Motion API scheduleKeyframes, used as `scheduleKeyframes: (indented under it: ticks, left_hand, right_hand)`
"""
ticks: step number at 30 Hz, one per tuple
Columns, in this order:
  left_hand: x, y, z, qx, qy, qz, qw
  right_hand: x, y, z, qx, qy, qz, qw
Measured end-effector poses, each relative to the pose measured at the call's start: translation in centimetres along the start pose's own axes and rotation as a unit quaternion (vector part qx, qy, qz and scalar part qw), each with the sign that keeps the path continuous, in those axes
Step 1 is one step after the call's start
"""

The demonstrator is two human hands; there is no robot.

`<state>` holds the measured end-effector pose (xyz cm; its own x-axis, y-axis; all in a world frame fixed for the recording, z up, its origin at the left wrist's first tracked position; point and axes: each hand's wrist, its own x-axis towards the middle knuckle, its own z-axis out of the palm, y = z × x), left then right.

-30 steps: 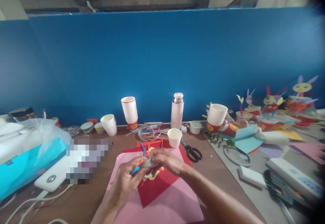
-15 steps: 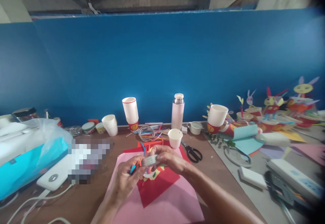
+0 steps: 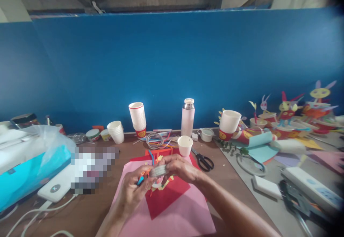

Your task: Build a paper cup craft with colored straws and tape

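Roll point(image 3: 158, 171): above the pink sheet point(image 3: 172, 219), clamped by the fingers of the right hand point(image 3: 182, 168). Left hand point(image 3: 133, 186): fingers closed on a blue-orange piece point(image 3: 140, 180) beside the roll. Worktop point(image 3: 231, 179) extends past both side edges of the sheet. Cup point(image 3: 185, 146): mouth up, near the scissors point(image 3: 205, 163). Cup stack point(image 3: 137, 117): upright, before the blue partition point(image 3: 161, 68).

A white paper cup point(image 3: 185, 146) and black-handled scissors point(image 3: 206, 164) block the way just beyond our right hand point(image 3: 184, 169), while brown tabletop point(image 3: 224, 174) gives us passage between the scissors and the white rectangular block point(image 3: 266, 187).
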<state>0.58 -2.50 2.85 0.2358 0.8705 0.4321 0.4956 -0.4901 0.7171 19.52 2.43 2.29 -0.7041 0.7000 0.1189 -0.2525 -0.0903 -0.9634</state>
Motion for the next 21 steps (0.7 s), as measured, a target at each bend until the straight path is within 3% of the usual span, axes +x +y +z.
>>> scheduleKeyframes:
  ticks: [10, 17, 21]
  left_hand:
    - [-0.4, -0.6, -0.3, -0.049, -0.01, 0.003, 0.999]
    - [0.0, 0.6, -0.2, 0.001, -0.018, -0.018, 1.0]
    - [0.0, 0.4, -0.2, 0.011, -0.006, -0.011, 1.0]
  right_hand:
    - [0.3, 0.6, -0.1, 0.07, -0.012, -0.018, 0.997]
    - [-0.2, -0.7, 0.3, -0.083, 0.017, 0.005, 0.996]
    - [0.1, 0.0, 0.3, -0.01, 0.024, 0.002, 1.0]
